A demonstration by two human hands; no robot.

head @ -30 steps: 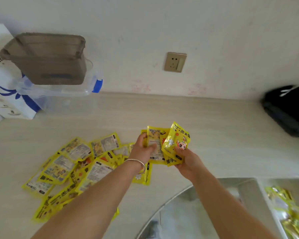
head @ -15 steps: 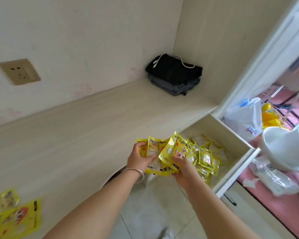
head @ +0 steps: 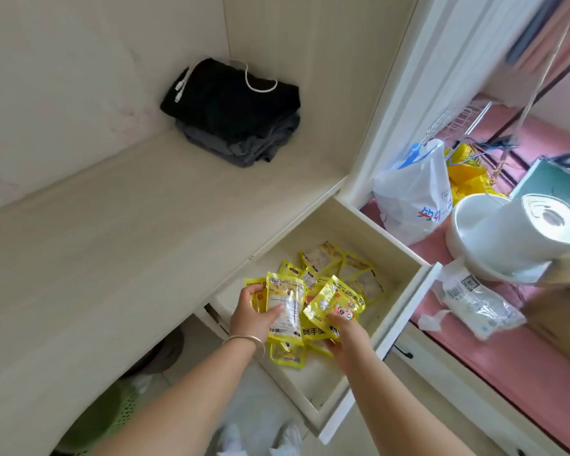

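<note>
Left hand [head: 254,315] and right hand [head: 346,337] grip fanned glossy yellow foil sachets [head: 285,302] over the open cream drawer [head: 399,320]; loose outer ones may slip out and miss it.

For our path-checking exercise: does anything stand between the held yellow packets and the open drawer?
Nothing visible does. The left hand and right hand hold the yellow packets right over the open drawer, where only loose packets lie inside.

Bold black Chinese characters, seemingly 暖手宝, run along the yellow foil packets [head: 313,332] at lower centre; blue print on the white plastic bag [head: 408,192] at right is too blurred to read.
</note>
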